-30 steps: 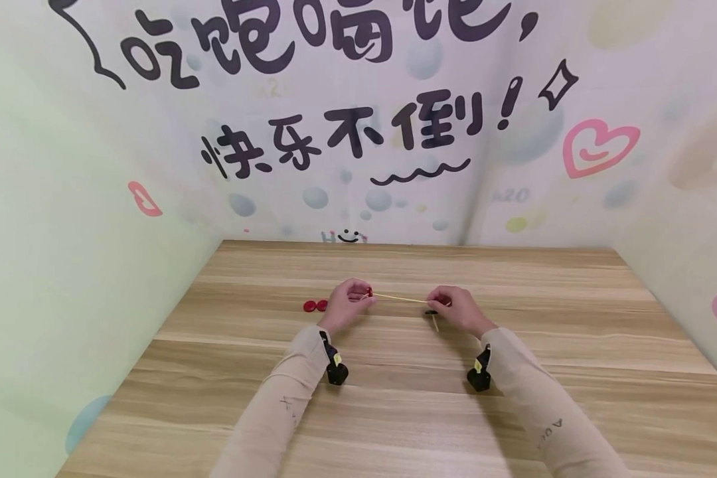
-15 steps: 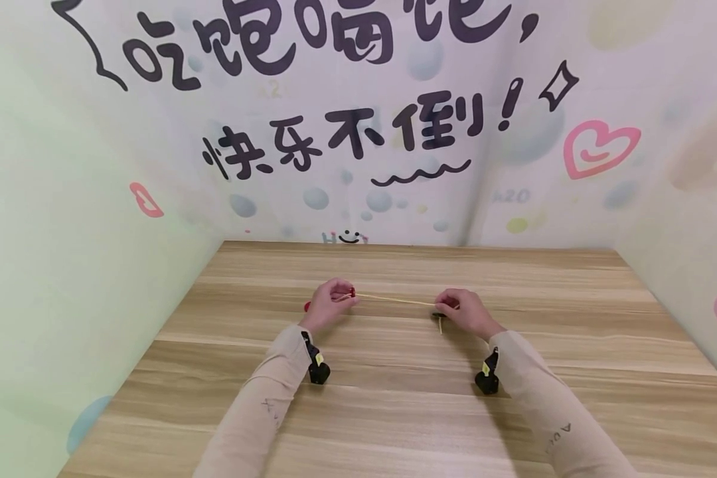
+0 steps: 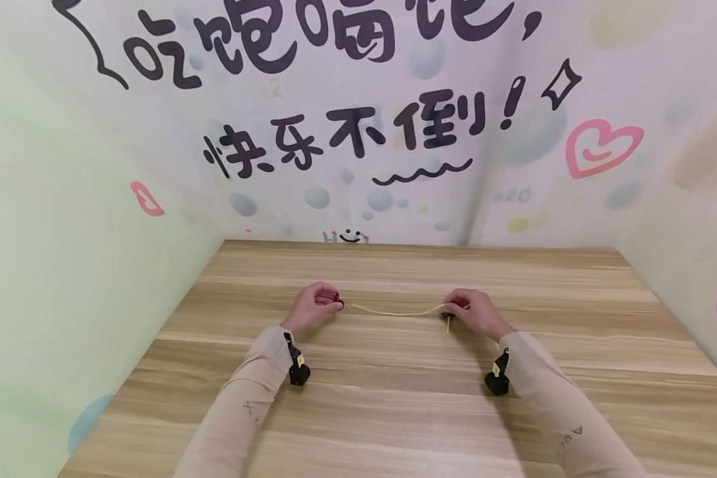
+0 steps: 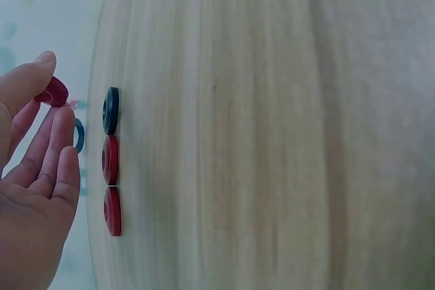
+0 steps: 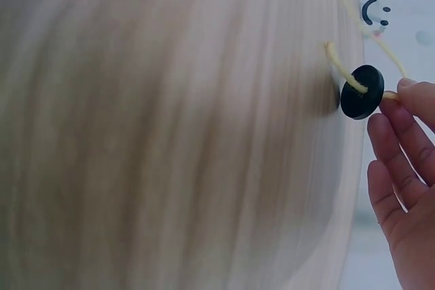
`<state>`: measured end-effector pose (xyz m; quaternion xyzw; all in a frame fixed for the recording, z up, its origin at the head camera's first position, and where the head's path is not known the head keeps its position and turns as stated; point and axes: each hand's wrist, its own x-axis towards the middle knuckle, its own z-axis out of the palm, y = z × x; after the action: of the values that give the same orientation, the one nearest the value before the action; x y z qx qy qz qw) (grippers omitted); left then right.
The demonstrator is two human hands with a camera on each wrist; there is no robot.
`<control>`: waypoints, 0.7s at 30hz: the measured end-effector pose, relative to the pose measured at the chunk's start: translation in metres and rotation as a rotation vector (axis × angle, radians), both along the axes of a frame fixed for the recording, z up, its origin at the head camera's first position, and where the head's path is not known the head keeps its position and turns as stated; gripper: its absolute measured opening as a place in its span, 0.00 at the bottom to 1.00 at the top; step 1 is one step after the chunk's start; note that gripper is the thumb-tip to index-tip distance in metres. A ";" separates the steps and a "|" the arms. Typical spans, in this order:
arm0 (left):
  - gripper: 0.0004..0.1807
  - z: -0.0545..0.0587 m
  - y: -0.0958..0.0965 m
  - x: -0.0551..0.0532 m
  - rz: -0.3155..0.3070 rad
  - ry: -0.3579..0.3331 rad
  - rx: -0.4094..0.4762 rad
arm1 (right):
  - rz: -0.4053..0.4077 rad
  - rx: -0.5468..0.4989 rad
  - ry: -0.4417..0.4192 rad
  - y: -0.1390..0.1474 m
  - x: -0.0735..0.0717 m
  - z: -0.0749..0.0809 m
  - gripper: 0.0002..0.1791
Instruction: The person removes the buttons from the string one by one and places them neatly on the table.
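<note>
In the head view my left hand (image 3: pixel 311 309) is left of centre, holding a red button (image 4: pixel 53 92) between thumb and index finger. Just past its other fingers shows the curved edge of a dark button (image 4: pixel 79 136). Over on the right, my right hand (image 3: pixel 473 311) pinches a yellow string (image 3: pixel 400 314). The string sags between the two hands, its left end near the left fingertips. A short tail of it passes through a black button (image 5: pixel 362 92) right at the right fingertips.
On the wooden table (image 3: pixel 394 398), the left wrist view shows a row of a dark button (image 4: pixel 111 111), a red button (image 4: pixel 110 159) and another red button (image 4: pixel 113 211); the left hand hides these from the head camera. A printed wall (image 3: pixel 358 206) stands behind.
My left hand has moved left with the red button, covering the buttons on the table from the head camera. The right hand has shifted slightly right. The string, taut before, now hangs slack.
</note>
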<state>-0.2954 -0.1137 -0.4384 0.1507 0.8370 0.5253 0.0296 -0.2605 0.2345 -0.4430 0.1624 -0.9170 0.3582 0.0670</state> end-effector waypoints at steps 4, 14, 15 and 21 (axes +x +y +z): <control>0.15 0.000 -0.002 0.001 -0.027 -0.002 -0.019 | 0.001 -0.005 0.009 0.004 0.001 0.001 0.04; 0.15 -0.004 -0.024 -0.001 0.052 0.011 -0.025 | -0.004 0.031 0.028 0.012 0.002 -0.001 0.02; 0.15 -0.005 -0.027 -0.002 0.066 0.011 -0.035 | -0.010 0.038 0.031 0.014 0.002 -0.002 0.02; 0.16 -0.008 -0.044 -0.002 0.141 0.021 -0.094 | -0.017 0.045 0.026 0.017 0.004 -0.002 0.03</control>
<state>-0.2975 -0.1580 -0.4460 0.0952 0.8696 0.4844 -0.0091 -0.2563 0.2514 -0.4447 0.1609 -0.9251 0.3350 0.0780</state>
